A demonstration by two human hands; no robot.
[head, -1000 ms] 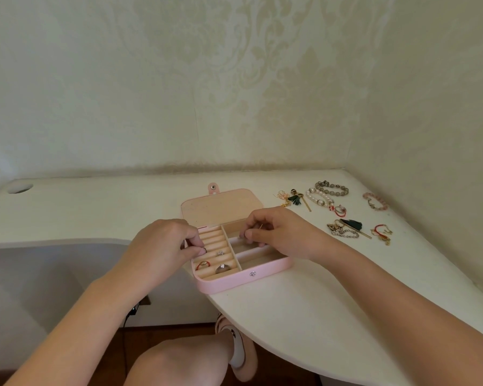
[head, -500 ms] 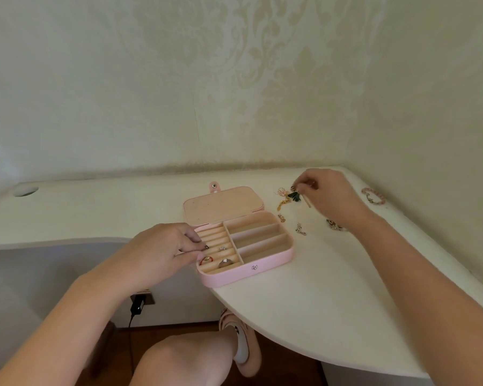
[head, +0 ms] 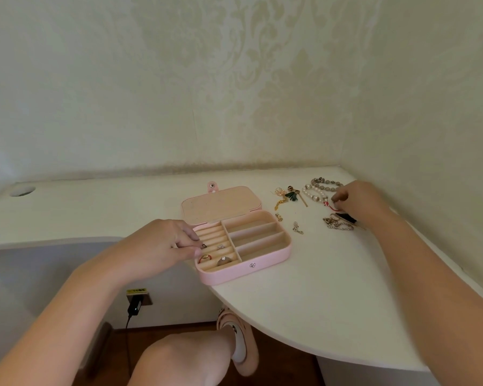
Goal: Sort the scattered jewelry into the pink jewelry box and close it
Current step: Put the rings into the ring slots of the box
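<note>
The white table (head: 304,296) carries the pink jewelry box (head: 234,273), which sits at the table's near curved edge. The box lies open, its lid (head: 221,203) flat on the table behind it.

The left hand (head: 156,246) rests at the box's left end. Its fingers are curled, with the thumb and forefinger tips close together over the ridged ring rows. I cannot tell whether they hold anything. The right hand (head: 360,199) is well to the right of the box and further back. Its fingers bend down onto a red piece (head: 332,208) by the pearl bracelet (head: 314,193). Blur hides whether they pinch it.

A grey bead bracelet (head: 326,183) lies just behind the pearl one. A tangle of chains (head: 338,222) lies right of the box, under the right wrist. Nearer the box's back right corner lie a green tassel earring (head: 292,194) and a gold earring (head: 279,200). A short chain (head: 297,227) lies just right of the box.

Inside the box, the ring rows hold a red ring (head: 206,257), a stone ring (head: 223,260) and a small silver ring (head: 221,247). The three long compartments on the right show only their lining.
</note>
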